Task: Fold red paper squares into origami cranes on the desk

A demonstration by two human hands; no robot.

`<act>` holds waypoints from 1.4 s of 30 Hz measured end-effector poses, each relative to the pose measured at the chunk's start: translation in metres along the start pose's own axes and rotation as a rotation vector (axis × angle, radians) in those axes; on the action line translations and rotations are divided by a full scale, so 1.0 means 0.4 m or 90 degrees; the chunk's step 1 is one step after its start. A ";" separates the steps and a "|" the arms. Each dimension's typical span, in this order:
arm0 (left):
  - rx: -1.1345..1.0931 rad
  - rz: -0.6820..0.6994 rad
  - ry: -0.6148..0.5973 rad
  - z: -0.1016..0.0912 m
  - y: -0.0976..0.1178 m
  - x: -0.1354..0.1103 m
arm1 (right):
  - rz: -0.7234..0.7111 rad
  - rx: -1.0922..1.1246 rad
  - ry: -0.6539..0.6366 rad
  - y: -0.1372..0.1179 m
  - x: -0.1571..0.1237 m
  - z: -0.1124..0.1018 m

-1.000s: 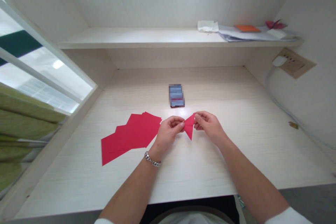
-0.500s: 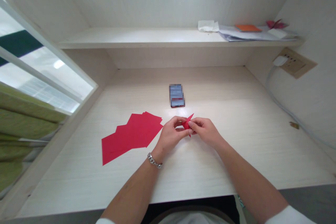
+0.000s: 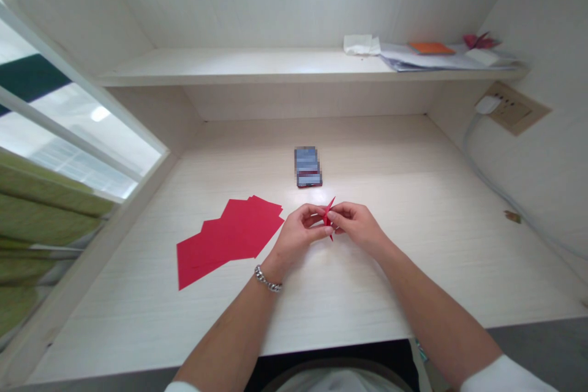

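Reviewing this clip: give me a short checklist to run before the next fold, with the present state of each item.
1. Both hands on the paper: ok. Left hand and right hand pinch the folded red paper between them.
2. Paper clear of the desk: cannot tell; the hands hide its lower part.
3. Crease lined up: cannot tell; only a thin red tip shows above the fingers.
4. Spare sheets within reach: ok. The red sheets lie fanned on the desk beside the left hand.
5. Phone out of the way: ok. The phone lies beyond the hands, apart from them.
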State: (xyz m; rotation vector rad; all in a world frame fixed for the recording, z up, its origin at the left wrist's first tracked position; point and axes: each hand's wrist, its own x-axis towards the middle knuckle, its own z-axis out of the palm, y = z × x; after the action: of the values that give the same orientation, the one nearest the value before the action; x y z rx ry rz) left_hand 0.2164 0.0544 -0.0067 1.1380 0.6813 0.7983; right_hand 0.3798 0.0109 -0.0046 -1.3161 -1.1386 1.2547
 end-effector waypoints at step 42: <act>0.058 0.057 0.033 -0.006 -0.010 0.003 | -0.018 -0.106 0.076 0.008 -0.007 0.007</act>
State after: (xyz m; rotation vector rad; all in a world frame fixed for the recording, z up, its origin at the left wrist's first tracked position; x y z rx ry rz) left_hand 0.2158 0.0556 -0.0113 1.2404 0.7190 0.8819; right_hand 0.3771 0.0080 -0.0074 -1.4727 -1.1916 1.0639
